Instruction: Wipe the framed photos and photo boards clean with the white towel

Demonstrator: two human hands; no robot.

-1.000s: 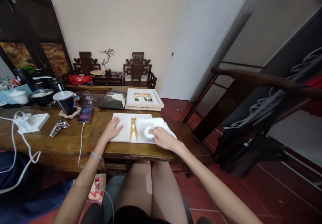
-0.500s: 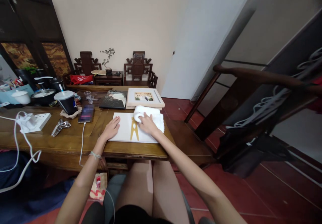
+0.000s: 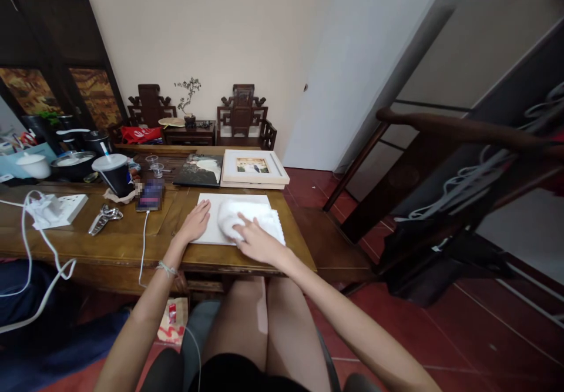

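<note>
A white board [image 3: 210, 228] lies flat near the table's front edge. My left hand [image 3: 196, 221] rests on its left edge, fingers stretched out and flat. Bunched under my right hand [image 3: 255, 240] is a white cloth [image 3: 269, 220], which the fingers grip and press onto the board's middle and right part. The cloth is slightly blurred and hides the yellow A-shaped mark on the board. Just behind the board, a light wooden picture frame [image 3: 277, 167] and a dark picture panel [image 3: 187, 170] lie side by side.
On the wooden table [image 3: 170, 239] stand a lidded dark cup [image 3: 115, 177], a phone [image 3: 150, 195] on a cable, a metal-banded watch [image 3: 104, 218] and a white power strip [image 3: 68, 211]. A wooden chair [image 3: 408, 171] is at the right.
My right hand has moved left and toward me with the cloth, covering the yellow mark. My left hand stays on the board's left edge.
</note>
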